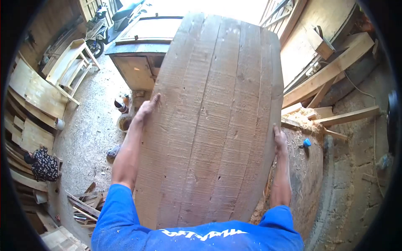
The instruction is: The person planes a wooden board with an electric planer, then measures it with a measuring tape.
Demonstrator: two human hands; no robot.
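Left hand: clamped on the left edge of a wooden panel, left of centre in the frame. Right hand: clamped on the opposite edge, right of centre and lower in the frame; fingers of both partly hidden by the wood. Position of wooden panel: centre of the frame, reaching from near the top down to the blue shirt at the bottom. Construction: several planks side by side, with lengthwise seams, rough marks across the face and small dark holes.

Upper left: a cabinet partly covered by the panel edge, a wooden frame with legs, and a motorbike farther back. Left of centre: a bucket on the pale, debris-strewn floor. Far left: a person in a dark patterned top. Lower left: loose wood scraps. Right of the panel: a small blue object on a shavings-strewn surface. Above it, toward upper right: a pile of shavings and a long slanting beam.
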